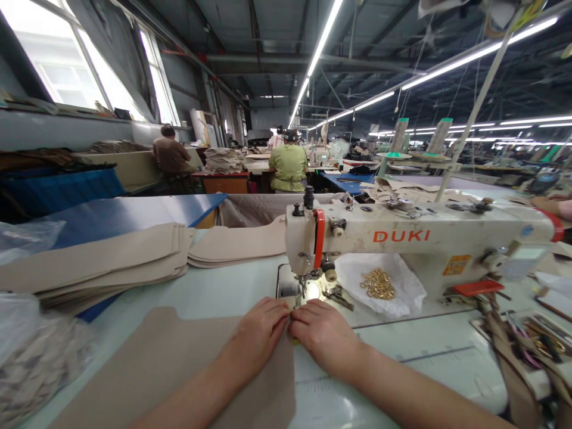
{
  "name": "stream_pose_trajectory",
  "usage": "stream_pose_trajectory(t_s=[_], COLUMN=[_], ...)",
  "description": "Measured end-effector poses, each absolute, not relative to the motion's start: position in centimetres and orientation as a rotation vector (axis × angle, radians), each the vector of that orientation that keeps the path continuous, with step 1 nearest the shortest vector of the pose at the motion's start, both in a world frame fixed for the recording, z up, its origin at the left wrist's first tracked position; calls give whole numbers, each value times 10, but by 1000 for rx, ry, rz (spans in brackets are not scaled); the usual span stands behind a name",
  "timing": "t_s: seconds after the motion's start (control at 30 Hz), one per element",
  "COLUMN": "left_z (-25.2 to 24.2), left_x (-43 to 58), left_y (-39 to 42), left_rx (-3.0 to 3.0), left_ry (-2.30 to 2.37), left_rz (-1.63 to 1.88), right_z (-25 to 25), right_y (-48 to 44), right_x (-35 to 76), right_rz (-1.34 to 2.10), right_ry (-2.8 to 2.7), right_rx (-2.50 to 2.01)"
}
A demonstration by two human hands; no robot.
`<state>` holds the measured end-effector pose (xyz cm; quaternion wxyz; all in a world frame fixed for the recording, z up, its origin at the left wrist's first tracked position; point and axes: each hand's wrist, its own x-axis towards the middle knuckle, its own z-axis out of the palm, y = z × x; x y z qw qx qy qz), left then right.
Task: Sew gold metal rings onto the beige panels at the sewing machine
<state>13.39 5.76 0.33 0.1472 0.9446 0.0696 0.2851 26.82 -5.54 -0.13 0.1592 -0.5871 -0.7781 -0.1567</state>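
A large beige panel (196, 363) lies flat on the pale sewing table, its right edge near the needle. My left hand (263, 325) presses on this panel close to its upper right edge, fingers drawn together. Just to the right, my right hand (324, 330) is closed, its fingertips meeting the left ones at the panel's edge. What it pinches is hidden; a bit of yellow-green shows beneath it. Both hands sit directly in front of the presser foot area of a white sewing machine (357, 232), where a small lamp glows.
Stacked beige pieces (111, 256) lie at left, with a plastic bag of scraps (44, 363) nearer. Gold-coloured rings (378, 283) rest on white paper (409, 292) under the machine arm. Straps (509, 357) hang at right. Other people sit farther back, one in a green top (288, 167).
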Motion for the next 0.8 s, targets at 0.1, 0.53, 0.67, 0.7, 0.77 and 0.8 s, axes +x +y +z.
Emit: stream_pose_trajectory(t_s=[0.1,0.53,0.67,0.7,0.77,0.8], left_z=[3,-7,-8,-8,-8,-7], left_x=[138,175,178,179,180,181], left_y=[57,71,75,75,77,78], left_rx=[2729,2703,2707,2708,2712,2715], left_ry=[206,193,221,221,219,216], left_rz=[842,832,845,853,867,877], right_z=[3,4,0,-1,-1,-1], right_y=[-57,-54,-52,-51,-51,-50], right_x=[271,301,302,303,304,304], right_rz=[-462,-452,-408,-403,-395,-392], right_ry=[-2257,-2250,-2201,-2191,-2170,-2163], right_rx=[-1686,-1784,-1785,-1790,-1805,-1813])
